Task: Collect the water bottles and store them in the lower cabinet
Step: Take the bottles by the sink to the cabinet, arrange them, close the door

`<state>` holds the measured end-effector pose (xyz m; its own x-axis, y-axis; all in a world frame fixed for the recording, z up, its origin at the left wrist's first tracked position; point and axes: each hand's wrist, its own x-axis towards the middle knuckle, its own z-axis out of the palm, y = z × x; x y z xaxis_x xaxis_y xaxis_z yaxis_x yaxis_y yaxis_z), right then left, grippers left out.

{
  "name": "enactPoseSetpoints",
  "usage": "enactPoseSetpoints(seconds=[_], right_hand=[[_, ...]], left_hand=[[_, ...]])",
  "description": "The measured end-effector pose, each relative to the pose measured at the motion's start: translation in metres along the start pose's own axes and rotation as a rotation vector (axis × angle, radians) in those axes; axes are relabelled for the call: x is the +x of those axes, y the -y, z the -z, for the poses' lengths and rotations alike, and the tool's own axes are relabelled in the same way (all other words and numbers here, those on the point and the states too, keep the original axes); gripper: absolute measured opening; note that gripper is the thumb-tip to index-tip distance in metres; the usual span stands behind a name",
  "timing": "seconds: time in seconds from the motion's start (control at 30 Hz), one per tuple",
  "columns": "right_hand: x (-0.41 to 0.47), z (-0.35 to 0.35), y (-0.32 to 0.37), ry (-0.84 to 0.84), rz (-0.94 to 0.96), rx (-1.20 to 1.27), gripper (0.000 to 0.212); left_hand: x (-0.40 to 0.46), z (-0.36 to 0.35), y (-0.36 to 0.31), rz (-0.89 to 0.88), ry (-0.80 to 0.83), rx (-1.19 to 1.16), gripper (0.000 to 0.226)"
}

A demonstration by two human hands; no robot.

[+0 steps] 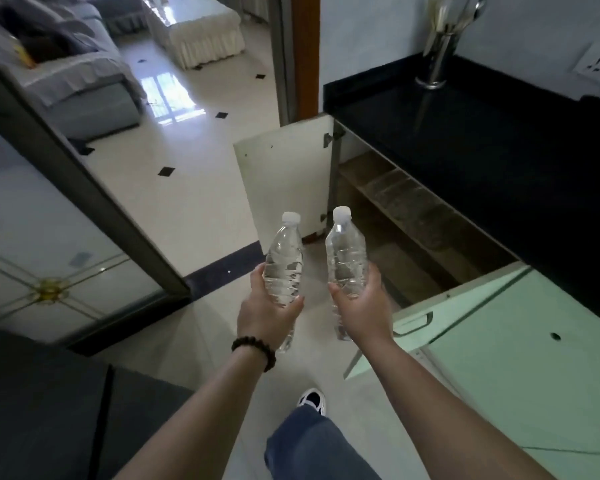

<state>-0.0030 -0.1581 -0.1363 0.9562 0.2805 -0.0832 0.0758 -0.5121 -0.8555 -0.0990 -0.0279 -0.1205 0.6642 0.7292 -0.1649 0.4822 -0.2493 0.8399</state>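
My left hand [265, 311] grips a clear water bottle [283, 259] with a white cap, held tilted with the cap away from me. My right hand [362, 306] grips a second clear water bottle [345, 252] the same way, a little to the right. Both bottles hang in the air in front of the open lower cabinet [413, 216], whose dark shelf shows under the black countertop [482, 133]. The cabinet's far door [284, 178] and near pale green door [465, 306] both stand swung out.
A steel utensil holder [437, 60] stands on the countertop near the wall. A doorway to the left leads to a tiled room with a grey sofa [77, 77]. A dark counter [42, 403] lies at my lower left. My shoe [312, 400] is on the floor below.
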Motion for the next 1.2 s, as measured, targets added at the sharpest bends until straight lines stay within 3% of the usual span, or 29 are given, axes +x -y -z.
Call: enactPoseSetpoints(seconds=[0.2,0.43,0.77,1.0,1.2], right_hand=[[0.099,-0.020,0.009,-0.123,-0.187,0.011,0.071],[0.165,-0.029,0.011,-0.249,-0.338,-0.066,0.068],[0.252,-0.085,0.003,-0.468,-0.658,-0.023,0.071],[0.298,-0.116,-0.005,-0.576,-0.807,0.012,0.073],[0.336,-0.115,-0.063,-0.661,-0.836,0.029,0.066]], left_hand=[[0.122,-0.027,-0.038,-0.039,0.163,0.043,0.080],[0.206,-0.062,-0.071,-0.113,0.366,0.125,0.075],[0.356,-0.117,-0.080,-0.200,0.721,0.305,0.076],[0.431,-0.156,-0.076,-0.206,0.860,0.361,0.073],[0.463,-0.226,-0.061,-0.193,0.950,0.377,0.049]])
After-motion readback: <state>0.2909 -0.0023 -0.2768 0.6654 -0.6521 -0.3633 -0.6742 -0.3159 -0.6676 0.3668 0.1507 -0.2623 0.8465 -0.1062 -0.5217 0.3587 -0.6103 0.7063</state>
